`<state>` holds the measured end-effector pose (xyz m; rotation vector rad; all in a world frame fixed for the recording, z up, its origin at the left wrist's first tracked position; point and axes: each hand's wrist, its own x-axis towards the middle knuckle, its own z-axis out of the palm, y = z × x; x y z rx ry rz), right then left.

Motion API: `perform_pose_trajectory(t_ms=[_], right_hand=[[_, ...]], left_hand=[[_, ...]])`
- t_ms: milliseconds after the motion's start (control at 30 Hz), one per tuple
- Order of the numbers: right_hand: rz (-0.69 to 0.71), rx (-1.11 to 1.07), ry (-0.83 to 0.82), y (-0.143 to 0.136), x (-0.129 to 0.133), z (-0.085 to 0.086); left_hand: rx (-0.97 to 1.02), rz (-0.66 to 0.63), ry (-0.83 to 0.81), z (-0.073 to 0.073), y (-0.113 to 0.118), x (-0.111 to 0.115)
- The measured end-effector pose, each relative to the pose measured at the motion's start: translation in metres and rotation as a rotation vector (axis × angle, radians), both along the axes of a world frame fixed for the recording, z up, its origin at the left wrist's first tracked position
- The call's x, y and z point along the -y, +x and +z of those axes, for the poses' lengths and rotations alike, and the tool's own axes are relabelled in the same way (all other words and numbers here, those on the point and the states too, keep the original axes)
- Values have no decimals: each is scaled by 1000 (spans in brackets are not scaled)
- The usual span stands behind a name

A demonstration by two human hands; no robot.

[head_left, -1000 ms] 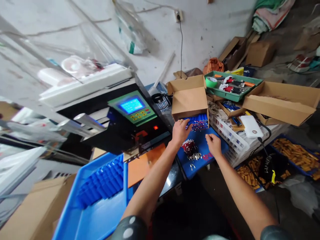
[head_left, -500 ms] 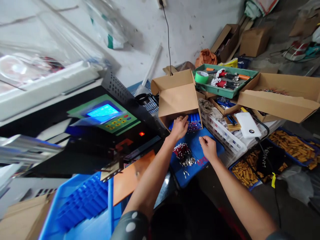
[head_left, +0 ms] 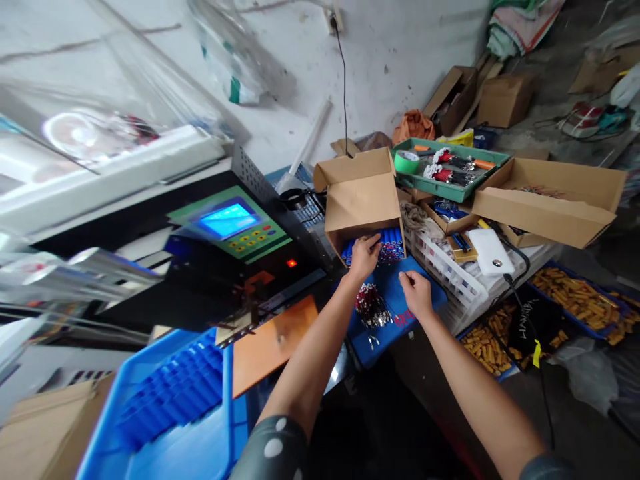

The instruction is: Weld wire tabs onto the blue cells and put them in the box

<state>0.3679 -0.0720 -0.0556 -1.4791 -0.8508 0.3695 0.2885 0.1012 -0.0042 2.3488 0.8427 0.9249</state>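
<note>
My left hand [head_left: 365, 257] is at the mouth of an open cardboard box [head_left: 361, 198], its thumb and fingers bent together. Whatever they may hold is too small to make out. Inside the box lie rows of blue cylindrical cells [head_left: 393, 237], partly covered by that hand. To the right, my right hand [head_left: 417, 293] hovers over or rests on a blue padded surface [head_left: 373, 351]; its fingers are curled closed, and their contents are hidden. Between my forearms, a bundle of red and black wire leads [head_left: 371, 307] with white ends and metal tips lies on the blue surface.
A machine with a lit display [head_left: 229, 220] stands at left, above a blue bin [head_left: 227, 413] of blue cylinders. At right are a white plastic basket [head_left: 457, 283], a white power bank [head_left: 493, 252], a green tray [head_left: 455, 190] with more leads and another open cardboard box [head_left: 545, 207].
My left hand has drawn back slightly from the cells, and its fingers have come together. My right hand stays nearly where it was. The whole view has shifted a little.
</note>
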Motion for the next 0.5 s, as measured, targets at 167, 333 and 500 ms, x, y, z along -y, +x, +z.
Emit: perform_pose_trajectory(t_ms=[167,333,500], right_hand=[[-19,63,-17,3,-2,-2],[-28,97,-42,4,-5,-4],[-28,209,-97,2,-6,-1]], left_hand=[[84,-2,-12,16,-27,11],[123,-20,-128,48,-105,62],[21,34,0,55,-208,123]])
